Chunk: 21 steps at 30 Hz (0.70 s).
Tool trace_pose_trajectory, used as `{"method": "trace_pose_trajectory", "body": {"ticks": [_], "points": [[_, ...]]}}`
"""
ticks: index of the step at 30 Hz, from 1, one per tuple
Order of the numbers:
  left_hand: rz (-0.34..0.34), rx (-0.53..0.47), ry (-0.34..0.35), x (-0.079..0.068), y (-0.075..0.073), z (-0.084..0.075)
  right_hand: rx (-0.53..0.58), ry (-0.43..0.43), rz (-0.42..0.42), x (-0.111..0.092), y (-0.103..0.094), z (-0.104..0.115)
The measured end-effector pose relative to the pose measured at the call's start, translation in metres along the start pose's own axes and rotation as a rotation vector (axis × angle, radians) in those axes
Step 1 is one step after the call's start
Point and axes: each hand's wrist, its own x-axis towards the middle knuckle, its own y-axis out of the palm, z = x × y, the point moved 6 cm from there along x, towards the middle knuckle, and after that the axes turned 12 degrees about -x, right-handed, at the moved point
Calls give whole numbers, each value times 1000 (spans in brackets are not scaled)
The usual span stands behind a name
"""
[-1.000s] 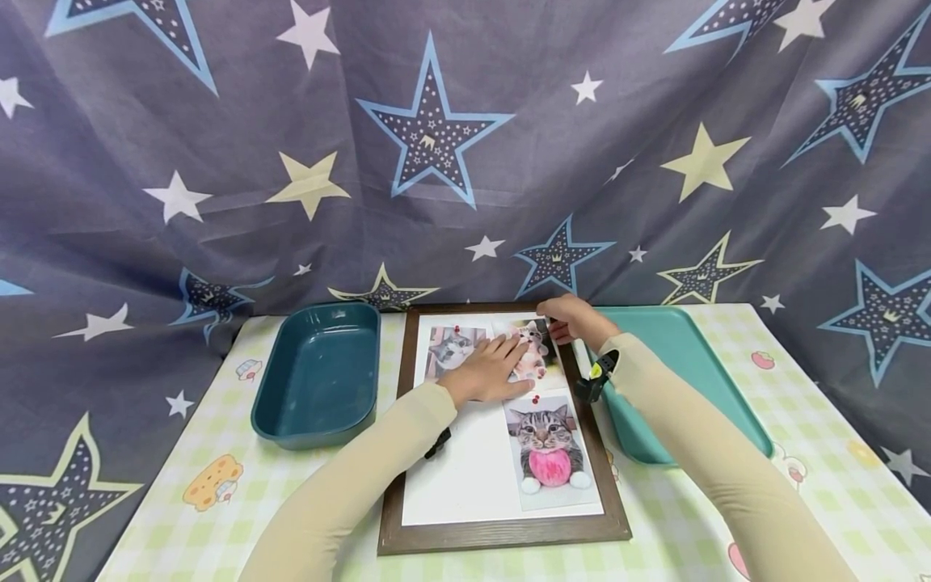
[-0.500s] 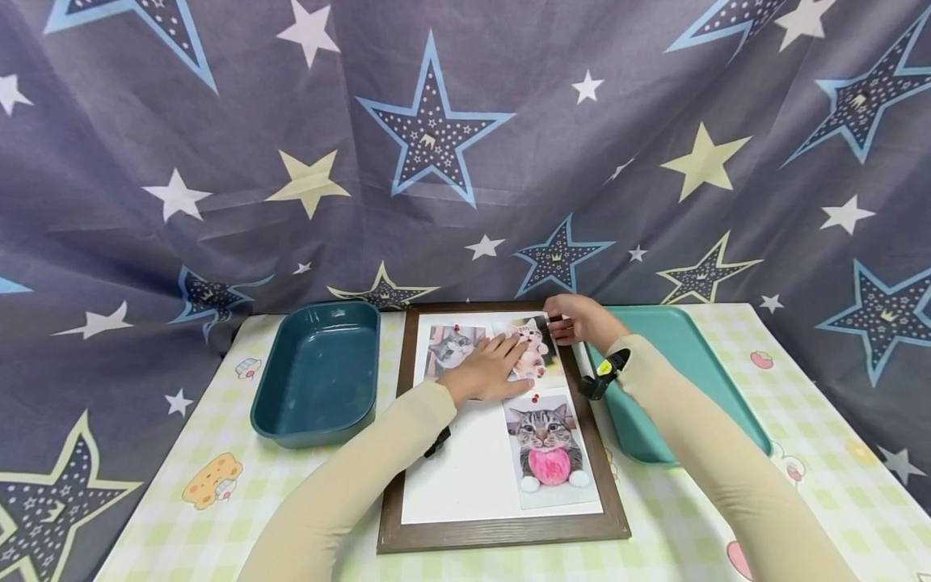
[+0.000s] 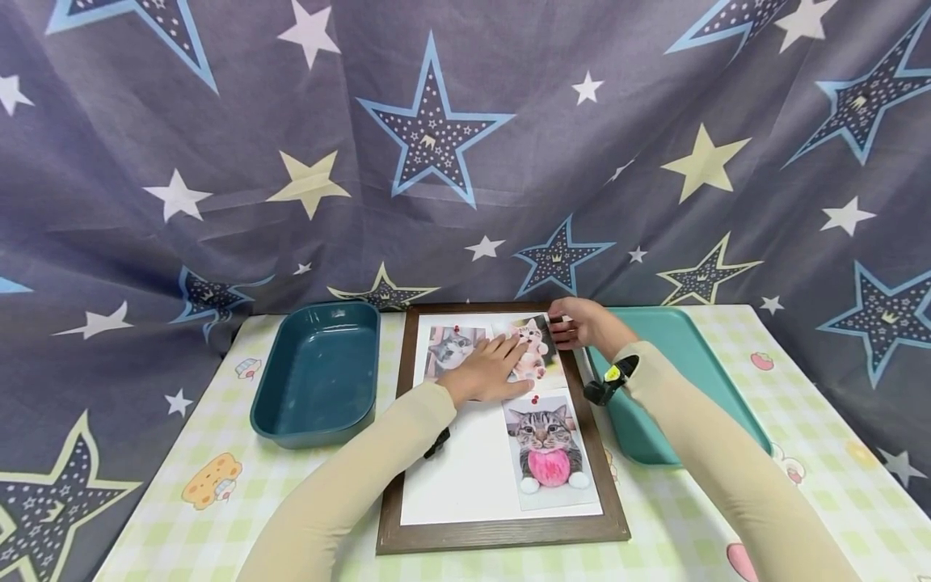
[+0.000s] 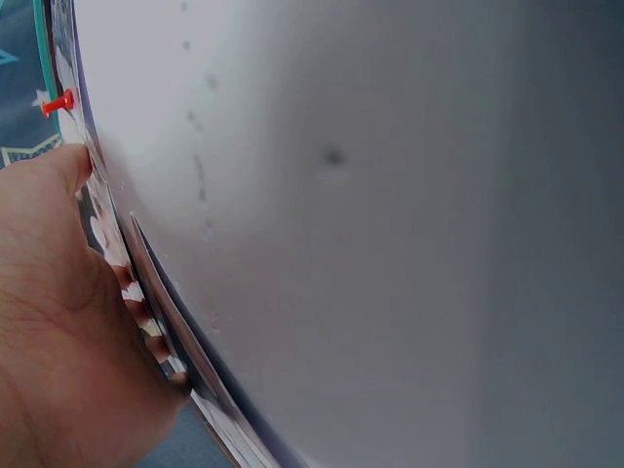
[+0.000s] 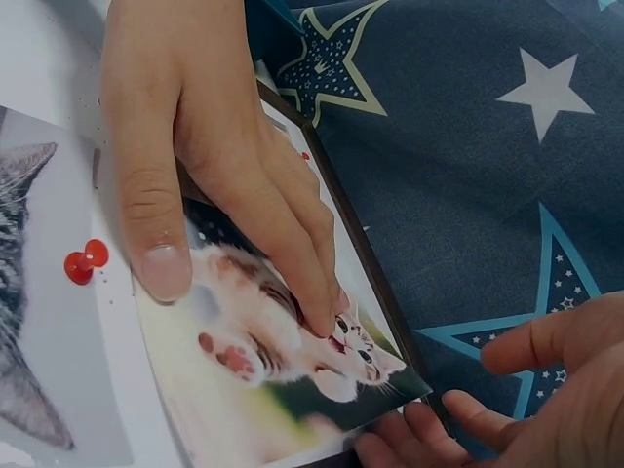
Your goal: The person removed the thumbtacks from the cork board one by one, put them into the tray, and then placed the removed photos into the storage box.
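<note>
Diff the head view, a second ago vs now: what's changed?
The right hand has shifted slightly right, away from the kitten photo's top-right corner and toward the green tray. Can't tell whether it let go of anything. Unchanged: the left hand flat on the kitten photo, the framed board and the blue dish.

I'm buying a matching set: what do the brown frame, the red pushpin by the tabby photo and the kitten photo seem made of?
Brown frame: probably wood or wood-look, matte, faintly streaked.
Red pushpin: likely plastic, slightly glossy, evenly coloured, with small highlights.
Kitten photo: likely printed paper, thin, flat; finish unclear.
</note>
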Motion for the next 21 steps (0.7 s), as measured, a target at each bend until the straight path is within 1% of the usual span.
{"method": "trace_pose_trajectory", "body": {"ticks": [4, 8, 16, 21], "points": [[-8, 1, 7, -1, -1, -1, 21, -3, 15, -1, -1, -2], [-14, 8, 10, -2, -2, -1, 15, -10, 43, 0, -2, -4], [-17, 20, 13, -2, -2, -2, -74, -11, 131, 5, -4, -11], [-20, 5, 19, -2, 0, -2, -109, -5, 160, 9, -4, -17]]}}
